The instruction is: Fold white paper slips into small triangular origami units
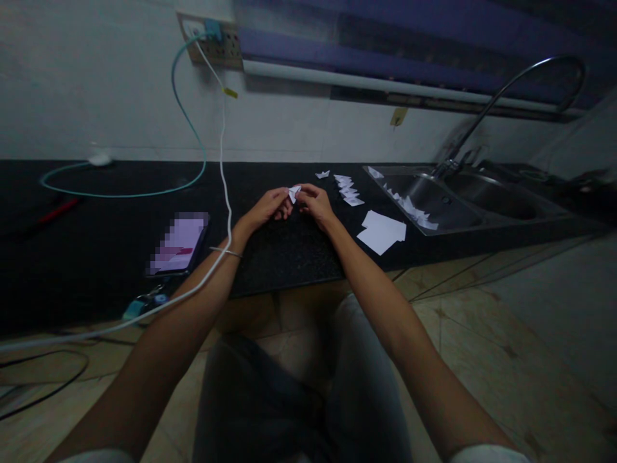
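A small folded white paper (294, 193) is pinched between my two hands above the dark countertop (284, 257). My left hand (272, 206) grips its left side with curled fingers. On its right side, the fingers of my right hand (314, 204) close over the edge. Just beyond my right hand stands a folded paper boat (322, 174). To its right runs a row of several more paper boats (348, 190). Nearer to me lies a loose stack of white paper sheets (382, 232).
A steel sink (456, 206) with a curved faucet (501, 90) is on the right, more folded papers (409, 207) along its edge. At left lie a phone (178, 244) and keys (149, 301). A white cable (224, 161) hangs across my left forearm from a wall socket (212, 42).
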A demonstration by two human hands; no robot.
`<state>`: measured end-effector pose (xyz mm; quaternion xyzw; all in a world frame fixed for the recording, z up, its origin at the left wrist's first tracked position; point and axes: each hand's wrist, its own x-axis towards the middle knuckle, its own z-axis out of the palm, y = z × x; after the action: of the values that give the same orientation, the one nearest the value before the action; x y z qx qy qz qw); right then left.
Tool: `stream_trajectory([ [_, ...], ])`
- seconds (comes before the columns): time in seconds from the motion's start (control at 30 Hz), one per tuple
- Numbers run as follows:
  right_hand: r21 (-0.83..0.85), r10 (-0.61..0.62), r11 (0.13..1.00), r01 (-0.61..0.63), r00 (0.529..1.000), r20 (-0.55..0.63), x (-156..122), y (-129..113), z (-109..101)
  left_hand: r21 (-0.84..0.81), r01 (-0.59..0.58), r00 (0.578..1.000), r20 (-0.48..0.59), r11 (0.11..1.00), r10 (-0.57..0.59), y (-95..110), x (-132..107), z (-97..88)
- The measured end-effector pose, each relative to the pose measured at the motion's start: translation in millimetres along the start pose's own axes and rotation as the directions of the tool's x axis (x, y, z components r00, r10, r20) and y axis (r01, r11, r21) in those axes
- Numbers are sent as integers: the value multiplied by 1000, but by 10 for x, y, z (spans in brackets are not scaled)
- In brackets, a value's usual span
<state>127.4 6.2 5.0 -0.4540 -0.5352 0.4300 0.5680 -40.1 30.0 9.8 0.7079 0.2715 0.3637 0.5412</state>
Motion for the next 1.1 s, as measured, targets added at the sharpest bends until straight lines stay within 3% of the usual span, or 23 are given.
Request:
stream_trajectory([
  [0.17,-16,8,1000,-8,1000,-13,-7,1,5,-119,63,997,59,991,-56,-65,19,-47],
  [0.5,-85,-30,996,34,999,39,10,43,10,-1,64,998,-24,998,-64,16,7,22],
  [0.67,-79,-76,993,83,993,86,27,86,10,188,-61,997,-29,980,67,59,-24,76],
  [0.87,-64,-43,997,51,992,123,-18,27,43,205,-143,987,-48,968,156,22,-28,62],
  [1.0,-86,-72,993,80,992,100,-4,33,47,141,-91,994,-44,986,98,29,-21,60],
  [1.1,-209,-211,953,219,976,56,13,59,42,80,39,998,-52,996,-35,25,12,62],
])
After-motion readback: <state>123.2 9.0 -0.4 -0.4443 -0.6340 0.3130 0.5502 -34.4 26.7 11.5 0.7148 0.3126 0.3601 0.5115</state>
